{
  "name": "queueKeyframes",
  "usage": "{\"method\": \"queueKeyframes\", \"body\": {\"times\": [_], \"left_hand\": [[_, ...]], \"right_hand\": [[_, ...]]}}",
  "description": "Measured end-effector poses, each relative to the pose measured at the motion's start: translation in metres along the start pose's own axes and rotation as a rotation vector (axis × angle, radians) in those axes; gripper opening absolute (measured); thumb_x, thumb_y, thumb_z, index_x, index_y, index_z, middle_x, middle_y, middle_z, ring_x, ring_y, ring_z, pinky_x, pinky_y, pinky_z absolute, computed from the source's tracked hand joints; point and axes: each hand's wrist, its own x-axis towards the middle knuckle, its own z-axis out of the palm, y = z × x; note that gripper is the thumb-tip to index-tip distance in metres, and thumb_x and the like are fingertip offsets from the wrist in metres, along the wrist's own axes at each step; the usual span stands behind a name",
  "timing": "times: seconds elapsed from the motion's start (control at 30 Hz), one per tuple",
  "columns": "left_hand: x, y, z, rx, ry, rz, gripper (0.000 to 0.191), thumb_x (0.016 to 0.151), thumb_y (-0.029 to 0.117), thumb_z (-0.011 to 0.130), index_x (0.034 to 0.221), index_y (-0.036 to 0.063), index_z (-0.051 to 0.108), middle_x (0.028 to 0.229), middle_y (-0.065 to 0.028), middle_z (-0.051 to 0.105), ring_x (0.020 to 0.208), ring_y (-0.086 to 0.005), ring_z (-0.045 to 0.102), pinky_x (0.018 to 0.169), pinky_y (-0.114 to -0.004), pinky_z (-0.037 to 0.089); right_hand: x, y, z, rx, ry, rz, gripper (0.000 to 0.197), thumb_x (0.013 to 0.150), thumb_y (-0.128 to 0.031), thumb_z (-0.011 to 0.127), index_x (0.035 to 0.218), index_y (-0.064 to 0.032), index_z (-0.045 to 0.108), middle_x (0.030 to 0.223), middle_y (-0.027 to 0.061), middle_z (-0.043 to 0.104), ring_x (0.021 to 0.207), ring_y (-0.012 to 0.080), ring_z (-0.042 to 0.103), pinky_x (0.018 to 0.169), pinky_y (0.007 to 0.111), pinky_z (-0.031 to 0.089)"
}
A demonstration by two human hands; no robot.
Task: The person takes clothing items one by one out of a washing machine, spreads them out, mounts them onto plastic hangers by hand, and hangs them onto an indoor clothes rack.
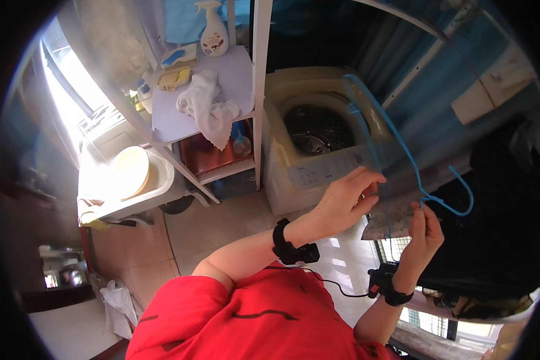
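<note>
A blue wire clothes hanger (407, 148) is tilted in the air, its hook (465, 198) pointing right. The thumb and fingers of my right hand (426, 227) pinch it just below the hook's neck. My left hand (348, 198) is beside the hanger's blurred lower bar (368, 130), thumb and forefinger apart, with nothing seen between them. Behind the hanger stands a top-loading washing machine (274, 171) with its drum (321, 126) exposed; a control panel (324, 168) runs along its front.
A white rack (166, 130) stands left of the washer, bearing a spray bottle (215, 33), soap dishes (174, 78) and a white cloth (204, 101). Farther left, a yellow basin (130, 171) leans in a sink (164, 177). Dark clothes (486, 243) hang at right.
</note>
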Motion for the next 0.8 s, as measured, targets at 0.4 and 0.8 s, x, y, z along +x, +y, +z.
{"method": "queueKeyframes", "body": {"times": [0.4, 0.8], "left_hand": [[0.081, -0.030, -0.048, 0.241, 0.611, 0.003, 0.019, 0.084, -0.003, 0.061, 0.102, 0.0012, 0.061, 0.089, -0.0046, 0.059, 0.076, -0.0100, 0.058, 0.062, -0.021, 0.046], [0.121, -0.089, -0.061, 0.520, 0.657, -0.132, 0.034, 0.085, -0.001, 0.060, 0.119, 0.0033, 0.059, 0.089, -0.0042, 0.062, 0.078, -0.0098, 0.057, 0.072, -0.022, 0.047]], "right_hand": [[0.158, 0.053, 0.036, -0.047, -0.392, -0.287, 0.011, 0.082, 0.000, 0.069, 0.092, 0.0034, 0.068, 0.074, 0.0024, 0.059, 0.065, 0.0071, 0.049, 0.057, 0.022, 0.035], [0.281, 0.076, 0.117, 0.129, -0.771, -0.371, 0.010, 0.082, -0.003, 0.070, 0.089, 0.0033, 0.068, 0.072, 0.0065, 0.063, 0.062, 0.0084, 0.052, 0.054, 0.023, 0.038]]}}
